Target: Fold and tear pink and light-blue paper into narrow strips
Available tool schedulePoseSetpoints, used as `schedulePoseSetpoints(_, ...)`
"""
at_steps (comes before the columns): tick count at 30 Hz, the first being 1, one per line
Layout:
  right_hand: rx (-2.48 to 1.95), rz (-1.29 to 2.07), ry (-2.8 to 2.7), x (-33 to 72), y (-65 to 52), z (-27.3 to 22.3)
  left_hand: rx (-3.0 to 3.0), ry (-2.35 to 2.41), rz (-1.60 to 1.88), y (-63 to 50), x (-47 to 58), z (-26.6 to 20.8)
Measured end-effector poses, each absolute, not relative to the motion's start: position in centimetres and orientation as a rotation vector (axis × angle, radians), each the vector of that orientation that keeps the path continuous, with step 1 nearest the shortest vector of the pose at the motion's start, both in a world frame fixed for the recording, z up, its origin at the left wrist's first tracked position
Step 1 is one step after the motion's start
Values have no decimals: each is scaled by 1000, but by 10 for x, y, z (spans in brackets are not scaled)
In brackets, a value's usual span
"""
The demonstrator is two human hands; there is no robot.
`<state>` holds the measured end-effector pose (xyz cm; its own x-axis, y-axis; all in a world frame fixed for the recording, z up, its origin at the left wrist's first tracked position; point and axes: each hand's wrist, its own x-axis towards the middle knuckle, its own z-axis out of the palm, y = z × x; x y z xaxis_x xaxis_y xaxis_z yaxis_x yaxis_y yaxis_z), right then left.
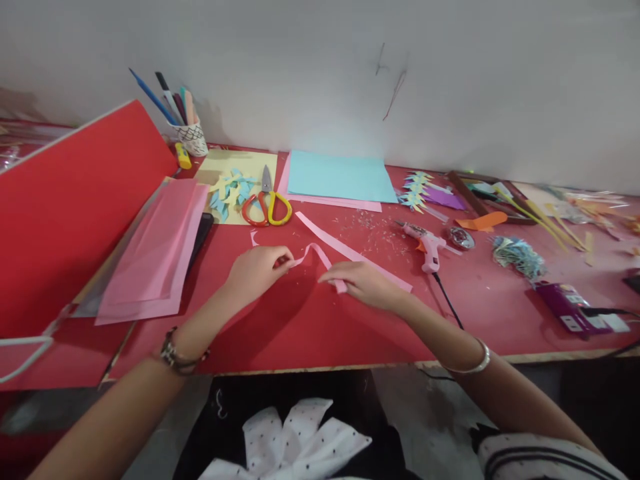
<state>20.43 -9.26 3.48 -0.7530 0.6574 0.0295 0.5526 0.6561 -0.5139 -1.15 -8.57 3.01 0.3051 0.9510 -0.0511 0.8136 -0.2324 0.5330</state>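
A narrow pink paper strip point(319, 252) arches up between my two hands, just above the red table. My left hand point(257, 270) pinches one end of it between thumb and fingers. At the other end my right hand point(363, 281) has its fingers closed on the strip, and a short piece sticks out below them. A second, straight pink paper strip point(345, 248) lies flat behind my right hand, partly hidden by it. Beyond my left hand lie scissors point(267, 203) with red and yellow handles, and a small pink scrap point(254, 238).
Pink sheets point(155, 260) and a red board point(75, 213) are on the left. Blue paper point(340, 177) and a pen cup point(191, 137) stand along the wall. To the right are a pink glue gun point(425, 245), its cord, and a purple power strip point(570, 308).
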Motion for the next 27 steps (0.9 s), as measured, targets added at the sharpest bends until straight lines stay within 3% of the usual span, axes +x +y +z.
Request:
schedulePoseSetpoints(10, -1397, 421, -2689, 182, -77, 25, 1712, 1066, 653, -58, -6, 1)
schedulePoseSetpoints(27, -1118, 212, -2485, 185, -82, 11, 1953, 855, 546, -62, -2, -2)
